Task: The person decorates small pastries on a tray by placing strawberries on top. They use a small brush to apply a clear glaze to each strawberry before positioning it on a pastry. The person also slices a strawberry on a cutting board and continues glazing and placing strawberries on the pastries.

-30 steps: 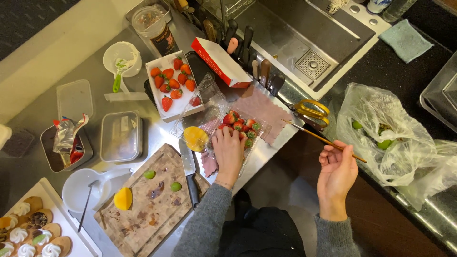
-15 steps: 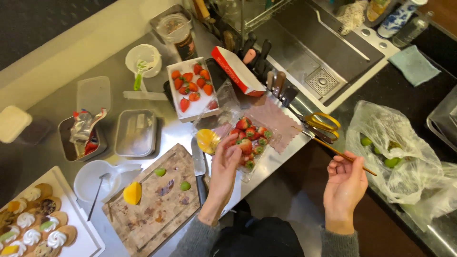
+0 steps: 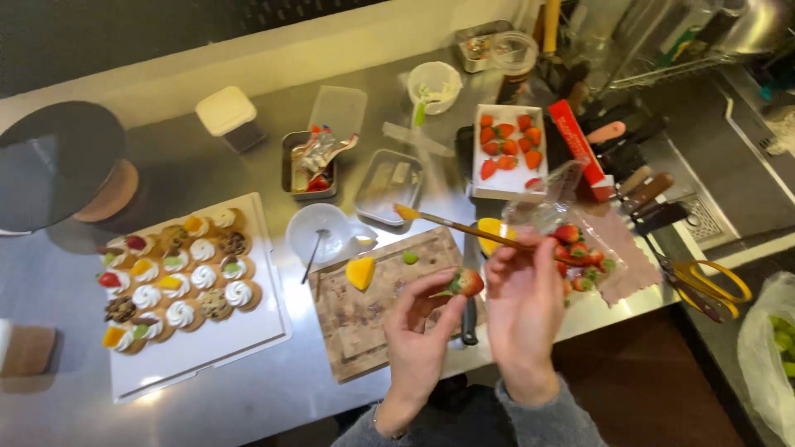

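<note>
My left hand (image 3: 420, 331) pinches a red strawberry (image 3: 465, 282) by its leafy end over the wooden cutting board (image 3: 364, 319). Close beside it on the right, my right hand (image 3: 523, 310) grips a thin wooden-handled brush (image 3: 451, 223) that slants up and left, its bristle tip near a metal tin. A mango piece (image 3: 360, 272) and a small green fruit bit (image 3: 409, 257) lie on the board. A black-handled knife (image 3: 469, 319) rests along the board's right edge, partly behind my hands.
A white tray (image 3: 248, 335) of cream-topped tartlets sits at left. A white box of strawberries (image 3: 507, 149), a clear pack of strawberries (image 3: 580, 248), a white bowl (image 3: 319, 232), metal tins (image 3: 389, 186), yellow scissors (image 3: 704, 285) and a knife row (image 3: 638, 178) surround the board.
My left hand lifted a strawberry out of the clear pack and brought it over the board. My right hand swung in from the far right with the brush. The view shifted left.
</note>
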